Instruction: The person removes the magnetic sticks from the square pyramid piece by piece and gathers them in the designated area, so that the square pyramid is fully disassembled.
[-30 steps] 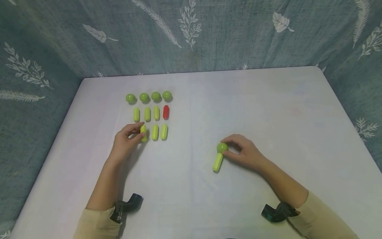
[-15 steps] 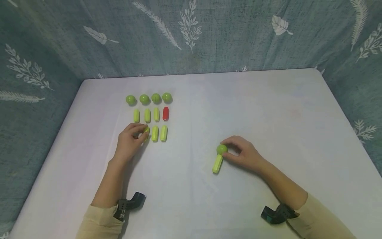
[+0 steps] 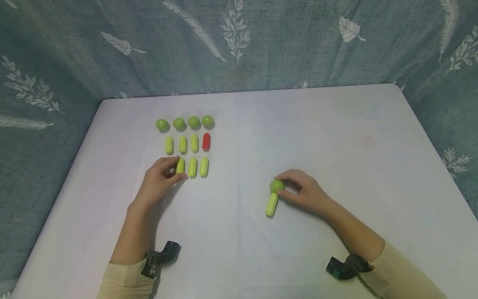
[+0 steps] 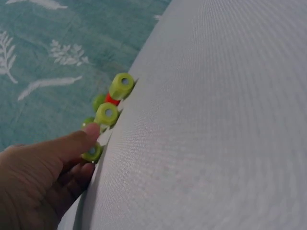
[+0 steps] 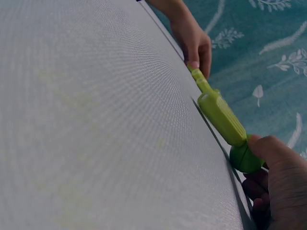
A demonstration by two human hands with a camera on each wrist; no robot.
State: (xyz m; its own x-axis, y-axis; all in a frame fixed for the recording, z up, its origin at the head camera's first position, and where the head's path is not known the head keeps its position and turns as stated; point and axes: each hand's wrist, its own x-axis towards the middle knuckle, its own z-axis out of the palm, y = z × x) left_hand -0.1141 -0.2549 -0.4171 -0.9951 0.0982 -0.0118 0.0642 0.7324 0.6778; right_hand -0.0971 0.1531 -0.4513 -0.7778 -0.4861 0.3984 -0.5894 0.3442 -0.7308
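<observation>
My left hand [image 3: 158,178] is at the left end of the nearest row. Its thumb and fingers pinch a short yellow-green stick [image 3: 180,166] at its two ends; grey discs show in the ends of such sticks in the left wrist view. Beside it in that row lie two like sticks, the nearer one [image 3: 192,167] and the outer one [image 3: 204,167]. My right hand [image 3: 304,191] holds a glossy green ball [image 3: 276,186] between thumb and fingers. Another yellow-green stick [image 3: 271,204] touches that ball and slants down toward me.
Behind the left hand stand a middle row of yellow-green sticks [image 3: 183,145] with one red stick [image 3: 206,142] at its right end, and a back row of green balls [image 3: 179,124]. All lie on a white tabletop [image 3: 336,137]. A patterned teal cloth [image 3: 276,50] surrounds it.
The left hand shifted its stick slightly right, then a little back left; its thumb now sits at the stick's near end. The right hand, ball and attached stick have stayed put.
</observation>
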